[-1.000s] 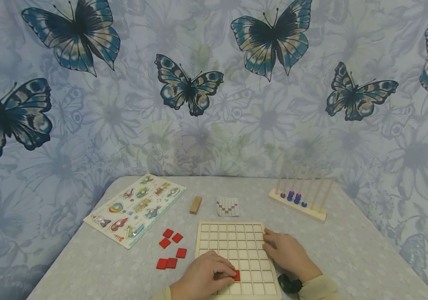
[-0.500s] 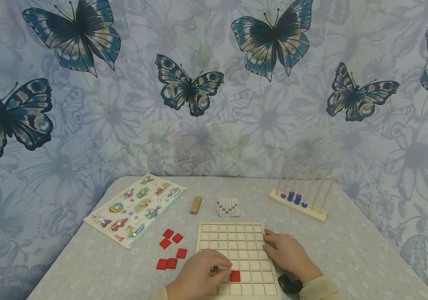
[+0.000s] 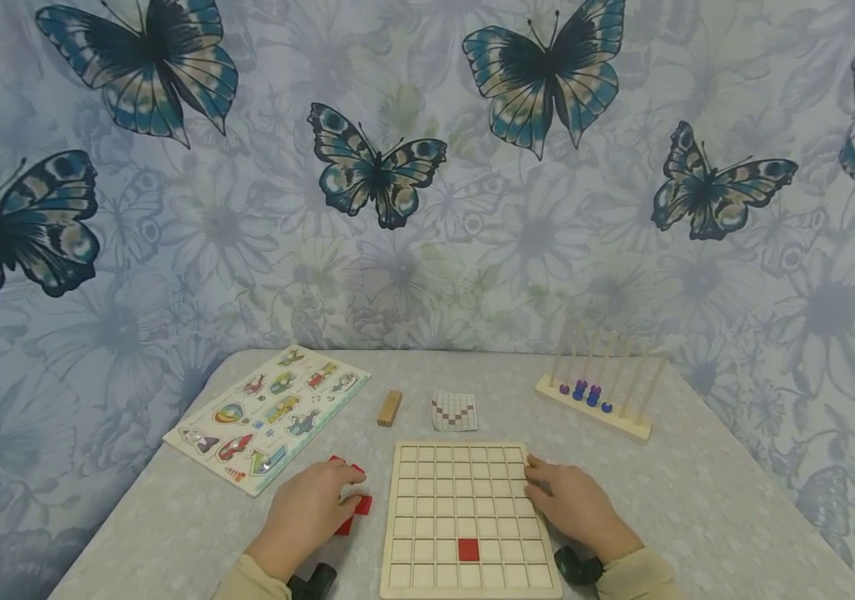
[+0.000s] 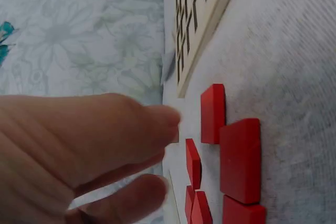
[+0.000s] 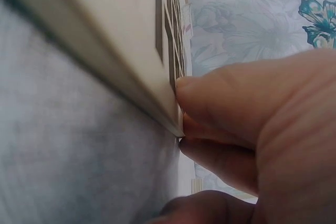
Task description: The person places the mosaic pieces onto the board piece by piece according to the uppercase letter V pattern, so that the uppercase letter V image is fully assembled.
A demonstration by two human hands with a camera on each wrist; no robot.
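We saw the left hand (image 3: 309, 507), fingers loosely parted, partly hiding red tiles (image 3: 363, 505); the right hand (image 3: 576, 507) pinched the edge of the grid board (image 3: 467, 506).

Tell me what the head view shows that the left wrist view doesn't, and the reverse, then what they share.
Only the head view: the right hand at the edge of the grid board, both sleeves, and the single red tile lying in a cell.

Only the left wrist view: the palm side of the left hand, and all six loose red tiles at least partly; the hand hides some from the head camera.

Both: the left hand, grid board, loose tiles, butterfly wallpaper and, just partly from the wrist, the peg stand.
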